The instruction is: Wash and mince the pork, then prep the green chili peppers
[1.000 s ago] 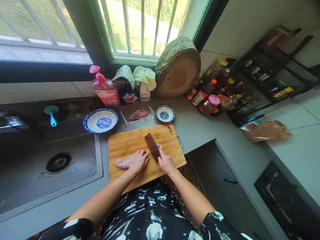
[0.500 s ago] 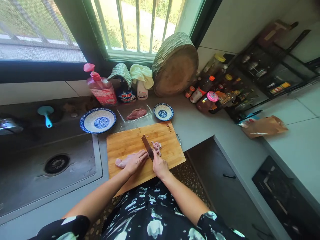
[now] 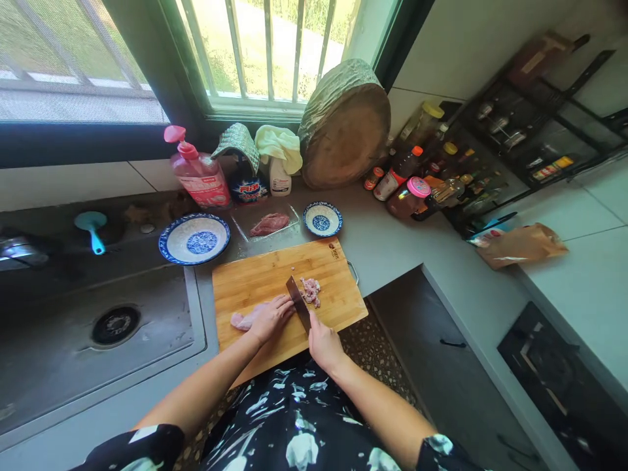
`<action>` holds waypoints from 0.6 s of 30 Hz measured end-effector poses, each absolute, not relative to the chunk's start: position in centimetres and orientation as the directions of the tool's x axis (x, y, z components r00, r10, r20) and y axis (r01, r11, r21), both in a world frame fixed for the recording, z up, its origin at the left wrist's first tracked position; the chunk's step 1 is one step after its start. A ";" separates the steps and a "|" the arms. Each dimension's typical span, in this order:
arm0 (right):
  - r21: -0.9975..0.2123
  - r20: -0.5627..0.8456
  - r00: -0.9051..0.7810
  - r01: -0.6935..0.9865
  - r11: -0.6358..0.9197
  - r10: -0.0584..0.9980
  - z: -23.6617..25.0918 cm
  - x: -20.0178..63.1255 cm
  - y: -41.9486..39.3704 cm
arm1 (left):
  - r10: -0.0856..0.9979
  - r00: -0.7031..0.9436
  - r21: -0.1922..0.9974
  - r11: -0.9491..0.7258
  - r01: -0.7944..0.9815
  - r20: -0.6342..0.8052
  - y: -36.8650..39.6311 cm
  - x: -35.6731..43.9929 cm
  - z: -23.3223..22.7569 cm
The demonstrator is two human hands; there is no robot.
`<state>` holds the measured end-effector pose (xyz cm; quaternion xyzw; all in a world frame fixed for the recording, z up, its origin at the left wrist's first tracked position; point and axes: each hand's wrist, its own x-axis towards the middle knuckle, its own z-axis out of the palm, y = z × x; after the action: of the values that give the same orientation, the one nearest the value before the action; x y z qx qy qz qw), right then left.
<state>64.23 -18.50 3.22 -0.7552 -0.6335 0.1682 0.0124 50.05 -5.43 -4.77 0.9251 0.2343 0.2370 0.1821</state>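
Observation:
On the wooden cutting board (image 3: 265,268) lies a pale pink piece of raw meat (image 3: 244,320). My left hand (image 3: 273,318) presses down on its right part, fingers together, covering much of it. My right hand (image 3: 325,343) is closed around the handle of a cleaver (image 3: 299,302). The dark blade stands on edge just right of my left fingertips. Right of the blade sits a small heap of chopped meat (image 3: 311,291), with one tiny bit apart from it farther up the board.
Behind the board are a large blue-rimmed plate (image 3: 169,245), a redder piece of meat (image 3: 269,224) on clear plastic, and a small blue-patterned plate (image 3: 308,221). The sink (image 3: 161,314) is at left. Bottles and jars (image 3: 405,198) crowd the right corner.
My right hand has shifted slightly right and toward me with the cleaver, drawing the blade back. My left hand stays on the meat. The whole view has moved slightly.

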 end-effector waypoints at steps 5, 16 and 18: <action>-0.254 -0.233 0.146 0.945 -0.205 0.962 2.7 63.3 -15.9 | 0.475 0.793 0.424 -0.852 0.307 0.381 -5.2 49.9 -5.0; -0.282 -0.104 0.174 0.939 -0.197 0.979 2.9 66.2 -15.2 | 0.476 0.793 0.411 -0.855 0.316 0.380 -6.0 48.7 -4.0; -0.292 -0.100 0.146 0.941 -0.169 0.984 3.3 65.8 -15.8 | 0.455 0.808 0.412 -0.862 0.294 0.375 -5.9 48.6 -3.6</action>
<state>65.79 -15.81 3.31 -0.7527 -0.6395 0.1344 0.0797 48.56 -5.93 -3.63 0.9355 0.2000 0.2365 0.1697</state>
